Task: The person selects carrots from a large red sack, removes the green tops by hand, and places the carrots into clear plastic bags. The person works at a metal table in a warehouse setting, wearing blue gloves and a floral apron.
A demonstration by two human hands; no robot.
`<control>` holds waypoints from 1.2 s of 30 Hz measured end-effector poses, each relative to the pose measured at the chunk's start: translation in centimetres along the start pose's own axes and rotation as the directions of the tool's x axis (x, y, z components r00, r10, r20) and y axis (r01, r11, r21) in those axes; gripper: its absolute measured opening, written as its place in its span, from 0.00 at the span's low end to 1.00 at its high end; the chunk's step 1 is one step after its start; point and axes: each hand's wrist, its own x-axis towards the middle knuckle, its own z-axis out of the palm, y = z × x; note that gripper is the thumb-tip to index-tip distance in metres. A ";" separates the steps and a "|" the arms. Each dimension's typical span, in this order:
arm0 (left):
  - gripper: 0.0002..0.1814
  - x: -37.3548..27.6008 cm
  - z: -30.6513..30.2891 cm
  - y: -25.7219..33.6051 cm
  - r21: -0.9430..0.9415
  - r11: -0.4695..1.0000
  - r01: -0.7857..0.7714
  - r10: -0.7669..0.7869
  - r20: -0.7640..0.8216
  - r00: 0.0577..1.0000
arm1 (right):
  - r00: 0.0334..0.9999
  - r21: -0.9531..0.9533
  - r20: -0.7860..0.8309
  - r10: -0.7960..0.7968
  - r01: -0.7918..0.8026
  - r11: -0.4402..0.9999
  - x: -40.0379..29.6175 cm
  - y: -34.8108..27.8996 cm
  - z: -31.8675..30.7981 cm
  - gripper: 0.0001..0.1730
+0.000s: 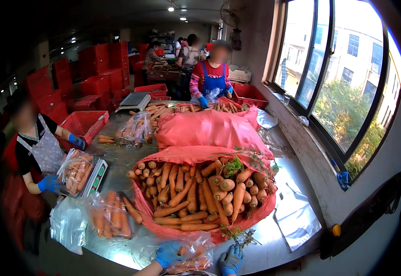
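My left hand (168, 254), in a blue glove, grips the side of a clear plastic bag of carrots (195, 257) at the near table edge. To the bag's right, my right hand (231, 260), also gloved, is low over the metal tabletop with no object visible in it. Its fingertips are beside loose carrot greens (240, 236); I cannot tell whether they touch. Just beyond both hands lies an open red woven sack (141, 210), full of loose carrots (193, 193). Left of my hands rests another bag of carrots (112, 217).
Flat plastic bags lie at left (68, 220) and right (297, 214). A co-worker's gloved hand (49, 183) touches a carrot bag (78, 172) on a digital scale (98, 176). Another red sack (210, 132) lies behind, before a second co-worker (214, 77). A windowed wall (310, 145) bounds the right.
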 end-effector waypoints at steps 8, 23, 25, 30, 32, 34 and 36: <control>0.25 -0.5 0.7 -1.2 0.005 0.999 0.051 -0.051 0.203 0.978 | 0.996 0.064 0.074 0.052 -0.057 0.996 0.1 -0.1 0.1 0.32; 0.09 6.8 -12.5 1.0 -0.552 0.834 -0.002 -0.511 -0.774 0.373 | 0.989 0.023 0.120 0.085 -0.088 0.996 0.6 0.7 0.8 0.31; 0.08 8.8 -15.4 2.5 -0.603 0.782 -0.158 -0.521 -0.772 0.364 | 0.988 0.009 0.128 0.090 -0.091 0.996 0.5 0.9 1.3 0.31; 0.04 15.6 -13.8 8.9 -0.716 0.673 -0.184 -0.350 -0.528 0.774 | 0.980 -0.001 0.157 0.126 -0.127 0.992 0.3 1.0 1.9 0.33; 0.08 19.1 -11.5 10.9 -0.494 0.843 -0.213 -0.078 -0.505 0.859 | 0.975 -0.004 0.171 0.140 -0.141 0.990 0.2 1.3 2.3 0.33; 0.17 23.3 -10.0 12.3 -0.245 0.927 -0.285 0.131 -0.499 0.857 | 0.985 0.003 0.127 0.116 -0.117 0.993 0.4 1.2 2.5 0.32; 0.20 26.5 -9.5 13.3 -0.187 0.929 -0.319 0.228 -0.391 0.892 | 0.986 -0.014 0.123 0.110 -0.109 0.994 0.1 1.2 2.3 0.32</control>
